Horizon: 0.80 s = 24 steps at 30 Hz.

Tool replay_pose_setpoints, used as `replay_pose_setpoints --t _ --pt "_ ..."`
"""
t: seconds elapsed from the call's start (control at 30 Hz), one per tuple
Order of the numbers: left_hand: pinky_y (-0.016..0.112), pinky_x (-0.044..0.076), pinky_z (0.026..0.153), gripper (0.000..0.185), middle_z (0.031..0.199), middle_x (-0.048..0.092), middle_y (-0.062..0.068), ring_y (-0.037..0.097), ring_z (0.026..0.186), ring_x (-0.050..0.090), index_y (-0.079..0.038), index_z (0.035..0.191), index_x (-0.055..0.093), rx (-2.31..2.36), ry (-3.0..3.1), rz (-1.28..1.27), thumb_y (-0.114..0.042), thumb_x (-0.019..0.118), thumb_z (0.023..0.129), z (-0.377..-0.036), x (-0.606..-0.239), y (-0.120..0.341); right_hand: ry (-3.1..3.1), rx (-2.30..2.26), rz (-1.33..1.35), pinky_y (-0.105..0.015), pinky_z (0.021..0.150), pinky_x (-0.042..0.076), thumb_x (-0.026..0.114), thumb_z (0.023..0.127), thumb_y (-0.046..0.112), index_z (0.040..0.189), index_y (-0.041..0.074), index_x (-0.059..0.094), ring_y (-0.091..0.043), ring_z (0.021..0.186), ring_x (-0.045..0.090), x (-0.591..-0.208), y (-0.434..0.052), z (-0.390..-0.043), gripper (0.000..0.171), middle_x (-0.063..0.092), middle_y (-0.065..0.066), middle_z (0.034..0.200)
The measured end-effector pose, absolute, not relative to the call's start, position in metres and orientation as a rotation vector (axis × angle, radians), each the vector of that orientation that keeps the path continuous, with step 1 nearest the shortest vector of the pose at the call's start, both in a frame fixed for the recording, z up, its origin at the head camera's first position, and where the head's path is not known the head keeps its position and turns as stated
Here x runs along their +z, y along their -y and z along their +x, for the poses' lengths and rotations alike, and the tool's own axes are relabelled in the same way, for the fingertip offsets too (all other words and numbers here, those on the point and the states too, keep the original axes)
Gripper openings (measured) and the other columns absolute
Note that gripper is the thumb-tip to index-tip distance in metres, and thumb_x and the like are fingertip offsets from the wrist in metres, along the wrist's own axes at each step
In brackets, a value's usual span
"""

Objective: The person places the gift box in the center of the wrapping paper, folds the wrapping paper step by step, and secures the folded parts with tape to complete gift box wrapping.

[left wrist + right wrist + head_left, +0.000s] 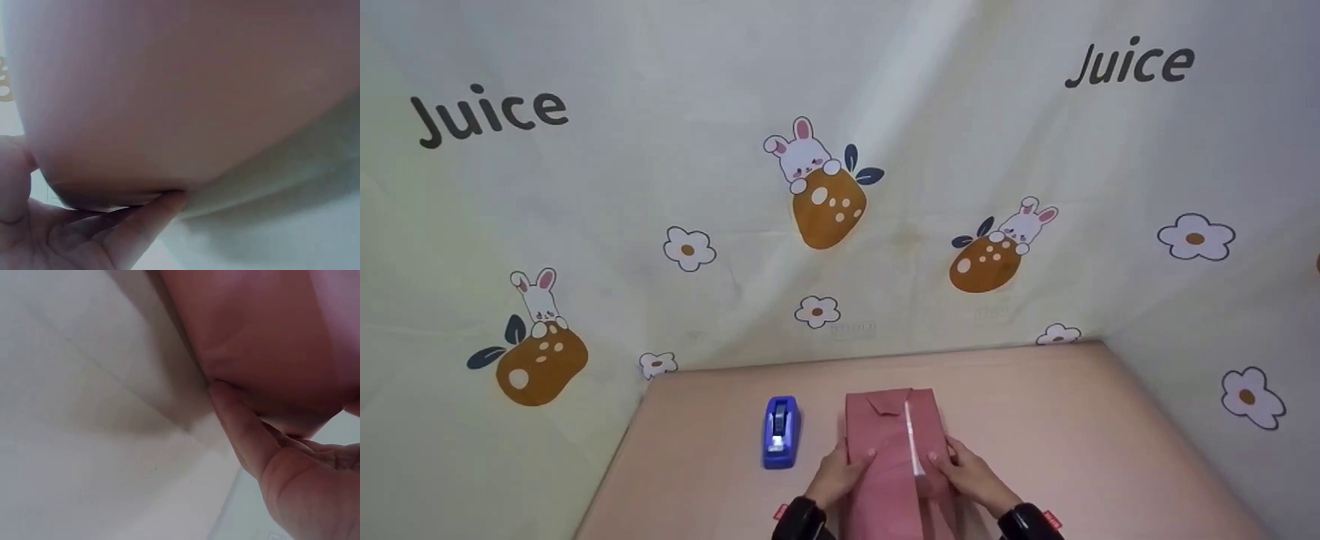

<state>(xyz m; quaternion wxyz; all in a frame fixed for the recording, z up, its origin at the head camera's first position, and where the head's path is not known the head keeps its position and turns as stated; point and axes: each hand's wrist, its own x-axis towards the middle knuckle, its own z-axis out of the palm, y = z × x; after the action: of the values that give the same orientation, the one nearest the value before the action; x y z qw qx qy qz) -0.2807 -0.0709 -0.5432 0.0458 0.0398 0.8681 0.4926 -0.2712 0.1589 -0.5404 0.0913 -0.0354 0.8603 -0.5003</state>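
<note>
A box-shaped package in dusky-pink wrapping paper (885,465) lies in front of me, its lower part running out of the head view. A narrow pale strip (913,439) shows along a lengthwise paper edge on top, and a small folded flap sits near the far end. My left hand (838,474) holds the left side, thumb on top. On the right side, my right hand (973,476) grips it likewise with the thumb above. Both wrist views show fingers (143,230) (242,422) against the paper's lower edge. What the paper encloses is hidden.
Left of the package stands a blue tape dispenser (780,433) on the pale pink tabletop (705,450). White sheets (735,300) printed with rabbits, fruit and flowers hang behind and at both sides of the table. A dark band sits on each wrist.
</note>
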Motion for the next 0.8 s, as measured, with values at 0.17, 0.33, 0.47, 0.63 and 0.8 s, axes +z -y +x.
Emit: replay_pose_setpoints --t 0.17,0.33,0.47,0.63,0.8 --pt "0.055 0.043 0.087 0.071 0.123 0.048 0.033 0.040 0.109 0.052 0.009 0.132 0.033 1.529 -2.544 0.120 -0.042 0.052 0.088 -0.267 -0.542 0.075 -2.449 -1.555 -0.144 -0.037 0.071 0.052 0.046 0.091 0.044 0.137 -0.012 0.020 -0.033 0.100 0.058 -0.542 -0.160 -0.261 0.077 0.047 -0.036 0.122" --pt "0.050 0.048 0.081 0.065 0.116 0.054 0.026 0.029 0.100 0.057 0.009 0.130 0.036 1.634 -2.382 0.093 -0.038 0.054 0.088 -0.253 -0.543 0.078 -2.489 -1.546 -0.098 -0.040 0.077 0.050 0.048 0.089 0.045 0.134 -0.012 0.026 -0.032 0.102 0.056 -0.544 -0.157 -0.255 0.076 0.049 -0.032 0.121" --pt "0.044 0.050 0.075 0.055 0.105 0.059 0.025 0.027 0.091 0.059 0.011 0.125 0.041 1.676 -2.391 0.186 -0.027 0.056 0.088 -0.243 -0.544 0.079 -2.496 -1.550 -0.051 -0.041 0.083 0.047 0.049 0.089 0.045 0.132 -0.013 0.030 -0.032 0.105 0.054 -0.545 -0.156 -0.250 0.075 0.052 -0.029 0.118" --pt "0.047 0.049 0.077 0.059 0.106 0.058 0.030 0.030 0.090 0.058 0.015 0.125 0.040 1.535 -2.524 0.224 -0.033 0.049 0.092 -0.235 -0.543 0.083 -2.343 -1.585 -0.061 -0.053 0.088 0.044 0.036 0.092 0.052 0.135 -0.017 0.015 -0.046 0.112 0.047 -0.539 -0.163 -0.240 0.084 0.039 -0.040 0.126" --pt "0.054 0.044 0.087 0.071 0.124 0.048 0.032 0.038 0.106 0.053 0.007 0.139 0.022 1.488 -2.592 0.259 -0.042 0.044 0.092 -0.232 -0.534 0.084 -2.232 -1.562 -0.259 -0.059 0.090 0.039 0.048 0.089 0.046 0.135 -0.017 0.004 -0.053 0.113 0.041 -0.539 -0.171 -0.217 0.090 0.020 -0.046 0.132"
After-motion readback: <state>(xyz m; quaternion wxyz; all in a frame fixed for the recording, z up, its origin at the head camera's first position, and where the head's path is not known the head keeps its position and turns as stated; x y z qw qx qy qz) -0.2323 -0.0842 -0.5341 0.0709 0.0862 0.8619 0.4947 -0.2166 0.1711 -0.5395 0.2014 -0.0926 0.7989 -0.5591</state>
